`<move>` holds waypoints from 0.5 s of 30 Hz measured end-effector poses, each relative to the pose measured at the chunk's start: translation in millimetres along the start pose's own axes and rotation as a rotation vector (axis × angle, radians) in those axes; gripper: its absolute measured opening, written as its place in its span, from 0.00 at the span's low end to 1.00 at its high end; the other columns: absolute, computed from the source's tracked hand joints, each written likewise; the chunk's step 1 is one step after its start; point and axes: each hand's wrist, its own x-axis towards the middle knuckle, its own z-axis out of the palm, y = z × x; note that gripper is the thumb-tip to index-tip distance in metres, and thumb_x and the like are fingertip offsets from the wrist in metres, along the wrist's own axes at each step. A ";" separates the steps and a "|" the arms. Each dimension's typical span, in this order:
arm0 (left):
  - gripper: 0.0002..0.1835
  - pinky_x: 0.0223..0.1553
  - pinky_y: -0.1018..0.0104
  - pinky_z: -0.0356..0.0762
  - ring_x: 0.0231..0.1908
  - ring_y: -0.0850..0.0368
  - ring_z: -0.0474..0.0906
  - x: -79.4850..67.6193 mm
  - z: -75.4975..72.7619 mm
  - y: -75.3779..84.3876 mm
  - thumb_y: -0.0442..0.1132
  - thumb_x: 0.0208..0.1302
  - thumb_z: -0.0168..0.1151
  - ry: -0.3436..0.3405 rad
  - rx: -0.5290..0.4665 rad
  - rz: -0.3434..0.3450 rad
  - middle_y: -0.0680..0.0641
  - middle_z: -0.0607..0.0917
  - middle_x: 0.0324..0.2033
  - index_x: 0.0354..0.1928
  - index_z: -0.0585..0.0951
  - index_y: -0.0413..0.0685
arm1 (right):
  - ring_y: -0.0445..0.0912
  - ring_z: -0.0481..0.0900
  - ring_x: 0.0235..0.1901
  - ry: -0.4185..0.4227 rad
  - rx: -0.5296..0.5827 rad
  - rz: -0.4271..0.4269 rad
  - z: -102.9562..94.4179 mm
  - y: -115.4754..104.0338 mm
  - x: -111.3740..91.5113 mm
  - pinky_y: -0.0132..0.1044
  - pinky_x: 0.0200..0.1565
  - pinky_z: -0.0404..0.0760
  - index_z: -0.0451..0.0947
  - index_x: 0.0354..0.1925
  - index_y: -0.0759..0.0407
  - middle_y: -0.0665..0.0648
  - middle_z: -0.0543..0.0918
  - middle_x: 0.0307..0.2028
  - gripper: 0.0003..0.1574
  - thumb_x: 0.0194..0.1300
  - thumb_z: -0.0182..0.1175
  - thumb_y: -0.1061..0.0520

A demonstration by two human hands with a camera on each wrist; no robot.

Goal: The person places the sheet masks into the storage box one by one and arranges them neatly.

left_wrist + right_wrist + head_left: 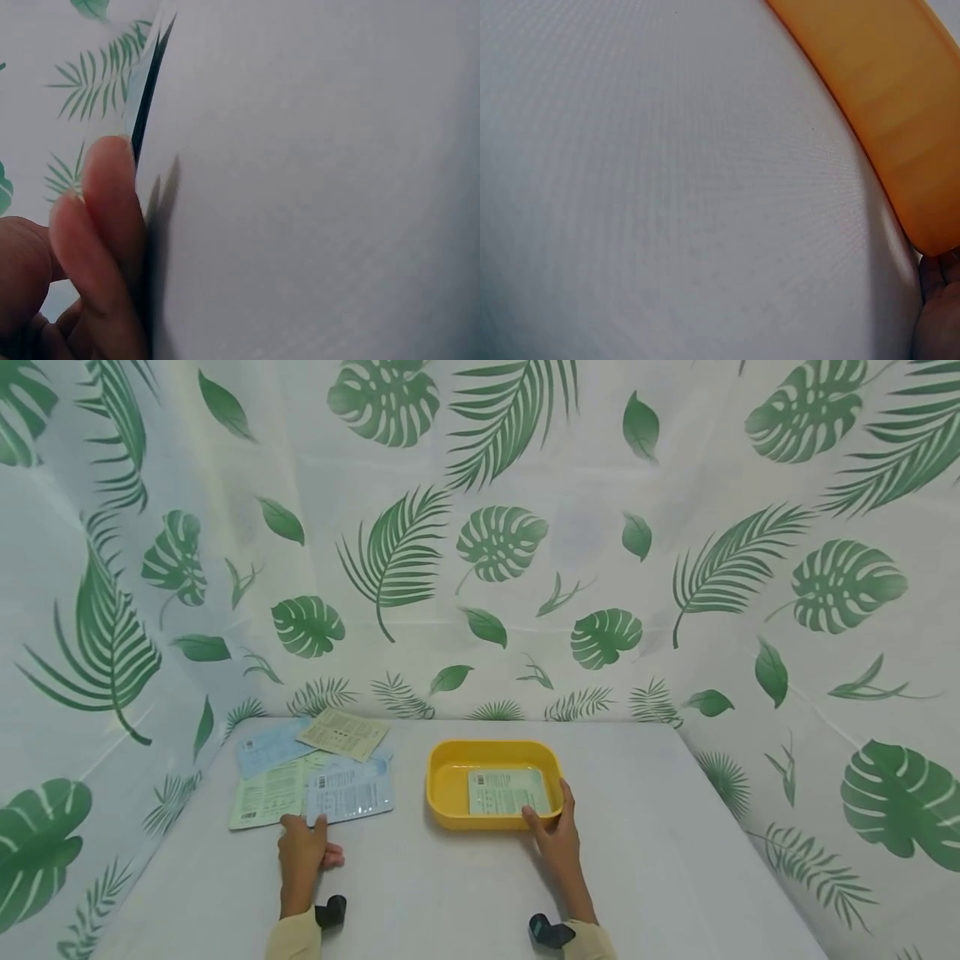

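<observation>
Gripping rounded plastic tray (pixel 472 823), flat glossy packets (pixel 348 792)

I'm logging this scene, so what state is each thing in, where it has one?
Yellow tray: upright, open-topped, holding one packet.
Green packet: lying inside the tray, text facing up.
Packet pile: loosely spread, packets overlapping.
Left hand: at the pile's near edge; grip unclear.
Right hand: gripping the tray's near right corner.
Leaf-print sheet: hanging, slightly creased.

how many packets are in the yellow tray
1: a pale green packet toward the right side of the yellow tray, by the right hand; any beneath it would be hidden.
</observation>
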 end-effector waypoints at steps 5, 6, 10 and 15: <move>0.22 0.18 0.66 0.79 0.12 0.56 0.81 6.5 -2.6 -5.4 0.41 0.74 0.44 -0.001 0.011 0.020 0.45 0.84 0.14 0.54 0.62 0.24 | 0.60 0.50 0.75 -0.019 0.000 0.005 0.1 0.0 0.1 0.59 0.72 0.51 0.39 0.77 0.43 0.61 0.50 0.77 0.59 0.62 0.63 0.37; 0.21 0.17 0.67 0.78 0.12 0.57 0.81 7.7 -3.2 -6.6 0.41 0.74 0.44 -0.010 0.008 0.028 0.45 0.84 0.15 0.52 0.64 0.24 | 0.60 0.50 0.75 -0.018 0.001 0.003 -0.1 -0.1 0.2 0.59 0.72 0.51 0.39 0.77 0.43 0.61 0.50 0.77 0.59 0.62 0.63 0.37; 0.17 0.18 0.72 0.77 0.14 0.61 0.82 12.0 -4.3 -9.5 0.41 0.74 0.46 -0.052 -0.040 0.038 0.48 0.86 0.17 0.47 0.68 0.28 | 0.60 0.50 0.75 -0.009 0.002 -0.009 -0.7 0.4 0.8 0.60 0.71 0.52 0.39 0.77 0.43 0.61 0.50 0.77 0.59 0.62 0.64 0.37; 0.16 0.20 0.74 0.76 0.18 0.65 0.83 12.0 -4.5 -7.2 0.41 0.72 0.49 -0.054 -0.136 -0.017 0.51 0.87 0.21 0.49 0.68 0.32 | 0.59 0.50 0.75 -0.010 0.021 -0.012 -1.2 0.1 -0.1 0.59 0.72 0.52 0.39 0.77 0.44 0.61 0.50 0.77 0.59 0.63 0.64 0.37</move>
